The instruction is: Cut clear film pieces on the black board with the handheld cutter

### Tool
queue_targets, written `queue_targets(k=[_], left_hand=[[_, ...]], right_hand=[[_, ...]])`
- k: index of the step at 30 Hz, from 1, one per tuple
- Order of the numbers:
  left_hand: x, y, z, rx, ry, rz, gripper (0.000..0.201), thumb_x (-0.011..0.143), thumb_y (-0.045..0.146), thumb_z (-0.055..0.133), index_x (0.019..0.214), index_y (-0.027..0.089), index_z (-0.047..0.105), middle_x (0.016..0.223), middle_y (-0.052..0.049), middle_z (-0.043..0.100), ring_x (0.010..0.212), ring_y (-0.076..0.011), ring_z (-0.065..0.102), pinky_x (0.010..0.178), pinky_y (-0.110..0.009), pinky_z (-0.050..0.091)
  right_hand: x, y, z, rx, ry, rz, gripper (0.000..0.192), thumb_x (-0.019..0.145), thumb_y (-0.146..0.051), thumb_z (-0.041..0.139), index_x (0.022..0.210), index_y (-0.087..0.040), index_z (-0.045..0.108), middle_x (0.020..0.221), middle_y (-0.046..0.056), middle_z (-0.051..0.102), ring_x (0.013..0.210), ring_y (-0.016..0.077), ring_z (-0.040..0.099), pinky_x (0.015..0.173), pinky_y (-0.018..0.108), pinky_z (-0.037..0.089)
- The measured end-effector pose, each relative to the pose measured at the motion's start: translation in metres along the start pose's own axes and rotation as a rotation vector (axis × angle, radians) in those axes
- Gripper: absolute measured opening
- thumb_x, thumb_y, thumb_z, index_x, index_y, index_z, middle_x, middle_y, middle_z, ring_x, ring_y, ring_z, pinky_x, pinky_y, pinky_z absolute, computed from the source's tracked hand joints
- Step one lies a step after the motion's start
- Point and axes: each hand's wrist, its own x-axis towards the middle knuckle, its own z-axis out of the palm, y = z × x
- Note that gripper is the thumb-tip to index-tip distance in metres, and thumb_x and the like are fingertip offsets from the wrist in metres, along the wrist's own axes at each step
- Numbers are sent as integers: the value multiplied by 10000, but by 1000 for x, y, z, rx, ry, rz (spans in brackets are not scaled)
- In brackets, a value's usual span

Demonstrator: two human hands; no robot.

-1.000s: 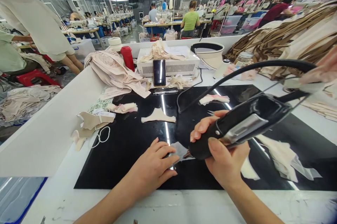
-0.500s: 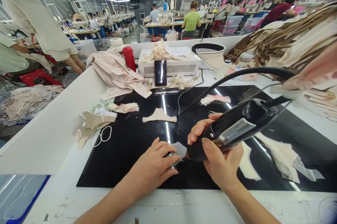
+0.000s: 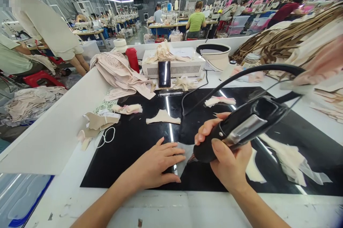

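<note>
My right hand [image 3: 227, 160] is wrapped round a black corded handheld tool [image 3: 241, 128] with a metal lever along its side. The tool's narrow coppery tip [image 3: 191, 158] points down-left and meets a small translucent sheet [image 3: 184, 149]; whether it presses on it I cannot tell. Palm down, my left hand [image 3: 157, 163] lies flat with fingers stretched, its fingertips over the sheet's left part. Beneath is a glossy black board [image 3: 120, 160]. A cream fabric piece [image 3: 163, 117] lies beyond my hands. Right of my right hand are a curved cream piece [image 3: 254, 169] and cream fabric with translucent film [image 3: 289, 160].
A phone [image 3: 164, 73] leans against a white vented box [image 3: 184, 67]. Pale fabric [image 3: 120, 72], a red bottle [image 3: 132, 60] and looped cord [image 3: 106, 138] are left. The tool's black cable [image 3: 241, 74] arches right, by a blurred pinkish shape. People work at machines beyond.
My left hand has flattened, its fingers straighter, and more of the translucent sheet shows between the hands. My right hand and the tool have shifted slightly right.
</note>
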Motion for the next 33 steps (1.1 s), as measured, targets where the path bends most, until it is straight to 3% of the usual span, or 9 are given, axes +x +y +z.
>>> queue_targets(k=[28, 33], left_hand=[[-1, 4, -2, -54, 8, 0, 665, 853, 390, 790, 1448, 323, 500, 1483, -59, 551, 1475, -303, 367, 1211, -662, 174], [-3, 6, -3, -6, 98, -16, 522, 851, 441, 782, 1321, 284, 618, 1329, -55, 650, 1344, -267, 514, 1225, -602, 203]], right_hand=[[-24, -5, 16, 121, -96, 52, 352, 907, -276, 718, 1226, -304, 570, 854, -2, 612, 730, 153, 599, 622, 305, 567], [-8, -10, 3, 52, -26, -5, 378, 877, -282, 748, 1213, -290, 576, 858, -1, 615, 717, 167, 597, 621, 330, 555]])
